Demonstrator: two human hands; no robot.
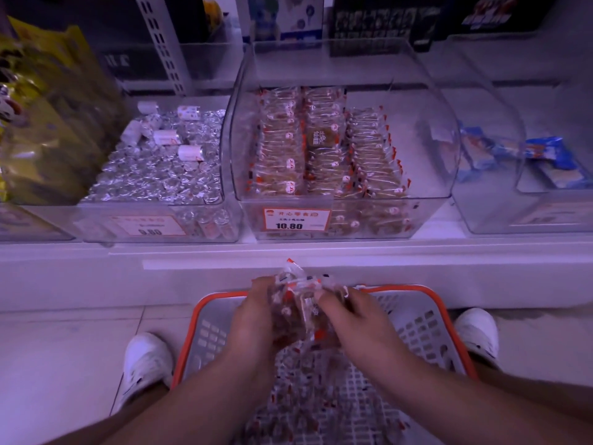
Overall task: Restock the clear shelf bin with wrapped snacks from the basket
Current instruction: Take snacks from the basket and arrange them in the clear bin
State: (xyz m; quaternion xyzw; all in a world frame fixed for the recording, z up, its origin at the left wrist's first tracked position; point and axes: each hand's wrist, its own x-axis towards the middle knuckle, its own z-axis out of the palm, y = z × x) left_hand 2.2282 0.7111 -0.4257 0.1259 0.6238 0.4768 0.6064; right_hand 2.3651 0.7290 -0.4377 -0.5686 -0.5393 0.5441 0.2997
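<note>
Shop shelf [288, 252] | left hand [253, 313], right hand [353, 313] grip wrapped snacks bundle [298, 306] over basket [414, 289], below clear bin [426, 130] | risk: slick wrappers slipping from loose two-handed hold, spilling

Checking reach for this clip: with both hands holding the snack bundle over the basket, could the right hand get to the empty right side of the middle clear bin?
Probably yes: the clear bin is open on top, its right side bare, with nothing between it and the right hand.
</note>
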